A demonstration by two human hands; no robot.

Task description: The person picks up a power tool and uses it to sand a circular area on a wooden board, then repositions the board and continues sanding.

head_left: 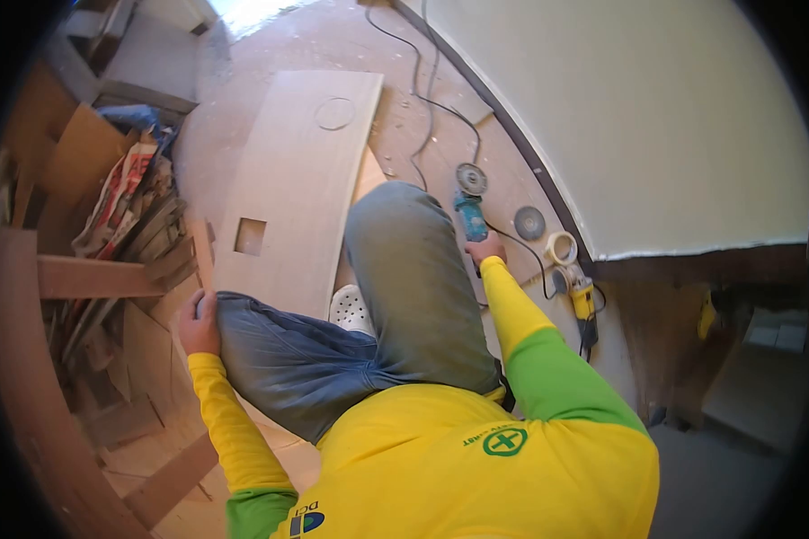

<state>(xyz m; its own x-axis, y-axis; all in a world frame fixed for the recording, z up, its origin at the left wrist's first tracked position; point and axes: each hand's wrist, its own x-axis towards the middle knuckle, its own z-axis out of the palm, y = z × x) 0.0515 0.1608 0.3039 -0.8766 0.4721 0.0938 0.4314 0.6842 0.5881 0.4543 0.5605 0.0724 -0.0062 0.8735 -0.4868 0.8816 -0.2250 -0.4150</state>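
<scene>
My right hand (pixel 485 250) is wrapped around the rear body of a teal angle grinder (pixel 470 217), low over the floor, its disc (pixel 471 179) pointing away from me. My left hand (pixel 199 323) is beside my left knee, with its fingers closed at the lower end of a thin wooden strip (pixel 203 251). Ahead of my legs lies a pale plywood panel (pixel 297 189). It has a square cutout (pixel 250 236) and a circle outline (pixel 334 113) near its far end. A loose grey disc (pixel 529 223) lies right of the grinder.
A tape roll (pixel 562 248) and a yellow power tool (pixel 583 301) lie at the right. Black cords (pixel 417 81) cross the floor. A wooden frame (pixel 99 278) and stacked scraps (pixel 139 202) stand at the left. A large pale panel (pixel 647 117) borders the right.
</scene>
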